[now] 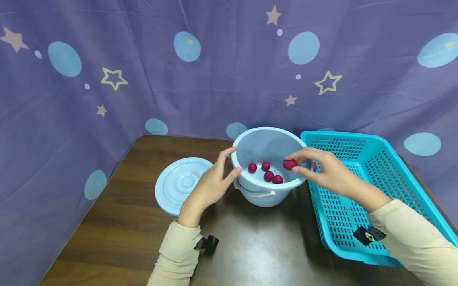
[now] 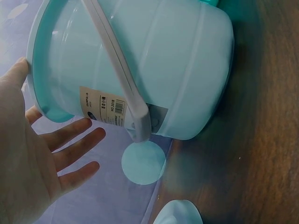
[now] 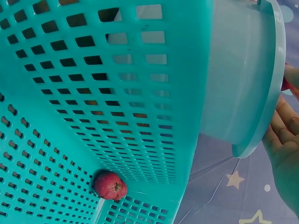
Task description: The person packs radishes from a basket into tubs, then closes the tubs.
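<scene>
Pinching perhaps a radish (image 1: 290,165) — right hand (image 1: 327,171); touching bucket (image 1: 267,146) — left hand (image 1: 212,180)

"The bucket (image 1: 264,149)?"
"Smooth, glossy plastic; its label (image 2: 105,106) looks like paper."
"And the basket (image 1: 384,171)?"
"Shiny plastic, perforated."
"The table (image 1: 136,222)?"
"Wood-look, smooth, with a sheen; the backdrop (image 1: 229,79) behind is creased, matt cloth."

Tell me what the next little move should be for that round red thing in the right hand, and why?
I'd likely lower it into the bucket and let go: the right hand pinches the round red thing at the bucket's opening, four similar ones lie inside, and the left hand touches the rim.
</scene>
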Demonstrator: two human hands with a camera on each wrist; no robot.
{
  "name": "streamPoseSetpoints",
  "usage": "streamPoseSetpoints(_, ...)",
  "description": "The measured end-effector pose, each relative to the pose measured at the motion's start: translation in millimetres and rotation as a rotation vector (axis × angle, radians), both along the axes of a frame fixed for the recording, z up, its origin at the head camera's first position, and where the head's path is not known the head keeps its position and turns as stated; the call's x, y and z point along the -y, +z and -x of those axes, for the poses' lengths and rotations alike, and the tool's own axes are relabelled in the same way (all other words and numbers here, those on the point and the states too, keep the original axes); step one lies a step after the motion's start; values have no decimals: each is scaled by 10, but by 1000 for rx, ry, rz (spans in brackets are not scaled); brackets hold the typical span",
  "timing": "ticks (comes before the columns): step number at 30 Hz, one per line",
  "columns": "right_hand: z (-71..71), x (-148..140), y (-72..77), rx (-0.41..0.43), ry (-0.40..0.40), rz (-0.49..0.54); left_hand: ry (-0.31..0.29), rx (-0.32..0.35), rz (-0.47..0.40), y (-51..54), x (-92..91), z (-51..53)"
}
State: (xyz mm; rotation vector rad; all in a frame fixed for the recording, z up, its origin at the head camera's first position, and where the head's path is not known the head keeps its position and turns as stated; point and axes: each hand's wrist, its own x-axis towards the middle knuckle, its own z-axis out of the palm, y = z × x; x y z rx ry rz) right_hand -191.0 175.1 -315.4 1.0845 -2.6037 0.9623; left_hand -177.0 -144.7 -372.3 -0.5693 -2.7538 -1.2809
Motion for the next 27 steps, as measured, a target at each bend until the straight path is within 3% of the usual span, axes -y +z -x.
streamPoseSetpoints(8, -12, -52, 33, -29, -20, 25, -26, -14, -14, 23, -63, 35)
streamPoseSetpoints(15, -7, -73, 56, -41, -14, 78, -6, 1, -5, 29, -50, 7)
streamPoseSetpoints(27, 67, -277, 61, 19, -165, 129, -8, 16, -9, -12, -10, 8)
